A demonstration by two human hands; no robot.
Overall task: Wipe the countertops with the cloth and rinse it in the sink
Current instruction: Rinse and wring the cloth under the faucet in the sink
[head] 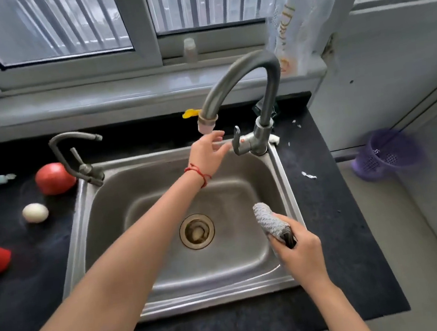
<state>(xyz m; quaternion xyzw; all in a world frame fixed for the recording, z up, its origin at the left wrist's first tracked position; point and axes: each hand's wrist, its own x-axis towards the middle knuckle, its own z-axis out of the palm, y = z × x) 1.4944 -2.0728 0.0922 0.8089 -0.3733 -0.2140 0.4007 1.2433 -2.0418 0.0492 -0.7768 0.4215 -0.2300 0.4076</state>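
Cloth [269, 221] soft, light, prob. damp; is gripped bunched by R hand [300, 248] over sink [279, 157]. L hand [209, 152] fingers spread, nothing held, near tap lever [237, 139].

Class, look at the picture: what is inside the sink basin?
Inside the sink only the drain strainer shows; no water runs. The left forearm hides part of the floor; the cloth hangs over it.

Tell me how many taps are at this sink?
2. The big tap stands at the sink's back right corner, by the left hand. The small tap stands at its back left corner.
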